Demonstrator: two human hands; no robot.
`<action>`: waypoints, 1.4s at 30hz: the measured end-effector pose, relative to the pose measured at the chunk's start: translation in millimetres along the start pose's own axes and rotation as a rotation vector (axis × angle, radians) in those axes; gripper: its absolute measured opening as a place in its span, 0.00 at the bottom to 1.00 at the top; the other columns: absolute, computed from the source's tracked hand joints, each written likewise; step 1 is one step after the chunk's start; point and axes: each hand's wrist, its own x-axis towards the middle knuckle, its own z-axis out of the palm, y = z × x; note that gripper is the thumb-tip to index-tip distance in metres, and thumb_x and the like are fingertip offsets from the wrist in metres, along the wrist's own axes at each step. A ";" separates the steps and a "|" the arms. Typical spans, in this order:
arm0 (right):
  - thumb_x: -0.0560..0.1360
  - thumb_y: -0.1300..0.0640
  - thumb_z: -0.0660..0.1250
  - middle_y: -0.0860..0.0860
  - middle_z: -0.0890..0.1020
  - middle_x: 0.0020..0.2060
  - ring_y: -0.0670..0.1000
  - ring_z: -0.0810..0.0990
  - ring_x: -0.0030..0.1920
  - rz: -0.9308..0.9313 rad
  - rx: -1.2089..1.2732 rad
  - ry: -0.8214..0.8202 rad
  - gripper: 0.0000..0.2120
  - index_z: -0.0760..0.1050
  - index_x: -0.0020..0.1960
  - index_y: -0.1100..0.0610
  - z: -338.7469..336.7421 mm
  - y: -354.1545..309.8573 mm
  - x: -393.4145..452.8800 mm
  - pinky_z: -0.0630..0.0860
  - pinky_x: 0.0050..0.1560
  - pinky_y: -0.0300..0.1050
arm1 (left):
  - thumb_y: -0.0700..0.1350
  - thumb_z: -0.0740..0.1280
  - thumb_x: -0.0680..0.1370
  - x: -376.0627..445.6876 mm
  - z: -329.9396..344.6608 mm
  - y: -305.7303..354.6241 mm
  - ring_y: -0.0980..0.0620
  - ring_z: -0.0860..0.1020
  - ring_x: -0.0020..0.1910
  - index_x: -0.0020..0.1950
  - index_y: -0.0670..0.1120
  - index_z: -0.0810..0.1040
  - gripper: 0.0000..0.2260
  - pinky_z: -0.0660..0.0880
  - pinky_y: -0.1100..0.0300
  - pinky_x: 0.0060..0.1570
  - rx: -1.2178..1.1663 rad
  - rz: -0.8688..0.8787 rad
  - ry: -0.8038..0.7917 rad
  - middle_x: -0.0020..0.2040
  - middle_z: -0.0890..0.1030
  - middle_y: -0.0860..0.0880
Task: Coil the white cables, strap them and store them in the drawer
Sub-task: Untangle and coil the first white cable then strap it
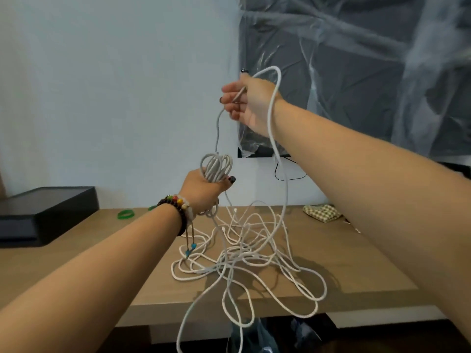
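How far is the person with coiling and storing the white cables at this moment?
Early stage. Done: a small coil of several loops sits in the left hand. In hand: the right hand lifts the next stretch of the same cable for another loop. Left: most of the white cables lie tangled on the table, some hanging over its edge. No strap is on yet; green bands wait on the table. No drawer is visible.

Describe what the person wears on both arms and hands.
Both forearms are bare, with no sleeves. The left hand has dark nail polish, and its wrist carries dark and multicoloured bead bracelets with hanging tassels. The right hand also shows dark nails.
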 end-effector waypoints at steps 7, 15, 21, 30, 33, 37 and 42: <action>0.84 0.49 0.48 0.50 0.68 0.22 0.47 0.61 0.24 0.072 0.235 0.014 0.24 0.73 0.43 0.63 -50.6 20.9 -21.5 0.58 0.25 0.37 | 0.43 0.71 0.77 -2.4 0.8 -6.7 0.51 0.72 0.28 0.40 0.44 0.77 0.07 0.73 0.62 0.27 -0.058 0.036 0.092 0.31 0.75 0.47; 0.84 0.48 0.48 0.49 0.67 0.20 0.46 0.61 0.21 0.070 0.347 0.018 0.24 0.72 0.44 0.63 -58.5 26.3 -32.6 0.57 0.25 0.37 | 0.43 0.70 0.77 -13.6 21.7 -13.5 0.52 0.76 0.31 0.50 0.39 0.81 0.08 0.72 0.64 0.25 0.064 -0.009 -0.214 0.45 0.85 0.43; 0.81 0.56 0.57 0.48 0.65 0.19 0.47 0.60 0.22 0.044 -0.111 0.137 0.14 0.74 0.43 0.63 -83.0 38.7 -42.7 0.56 0.26 0.38 | 0.43 0.74 0.74 -22.7 28.0 -31.6 0.50 0.75 0.32 0.44 0.39 0.80 0.08 0.75 0.59 0.31 0.136 -0.032 -0.160 0.38 0.82 0.43; 0.74 0.64 0.68 0.55 0.71 0.30 0.48 0.67 0.25 0.318 -0.779 -0.092 0.12 0.78 0.57 0.60 -85.8 112.0 -63.0 0.64 0.25 0.37 | 0.40 0.74 0.73 -16.1 6.9 -2.6 0.57 0.70 0.20 0.38 0.43 0.78 0.06 0.66 0.67 0.20 -0.127 -0.052 0.143 0.28 0.75 0.48; 0.74 0.60 0.71 0.53 0.71 0.28 0.48 0.68 0.25 0.355 -0.714 -0.207 0.15 0.76 0.60 0.54 -72.9 140.1 -66.4 0.64 0.26 0.38 | 0.39 0.74 0.73 -16.2 2.7 9.5 0.60 0.73 0.23 0.37 0.45 0.78 0.07 0.70 0.65 0.24 -0.148 0.004 0.120 0.27 0.77 0.52; 0.75 0.57 0.72 0.53 0.72 0.25 0.48 0.68 0.22 0.294 -0.687 -0.255 0.06 0.79 0.51 0.54 -47.4 165.4 -66.8 0.65 0.24 0.38 | 0.35 0.73 0.73 -25.4 2.6 20.4 0.62 0.76 0.27 0.38 0.44 0.78 0.07 0.77 0.65 0.32 -0.122 0.083 0.019 0.34 0.79 0.50; 0.78 0.67 0.62 0.52 0.76 0.31 0.46 0.72 0.25 0.154 -0.765 -0.130 0.11 0.80 0.42 0.59 -37.3 158.7 -50.7 0.68 0.22 0.33 | 0.39 0.73 0.74 -31.7 -6.3 15.5 0.61 0.77 0.31 0.45 0.43 0.82 0.02 0.76 0.65 0.34 -0.090 0.126 0.092 0.37 0.81 0.51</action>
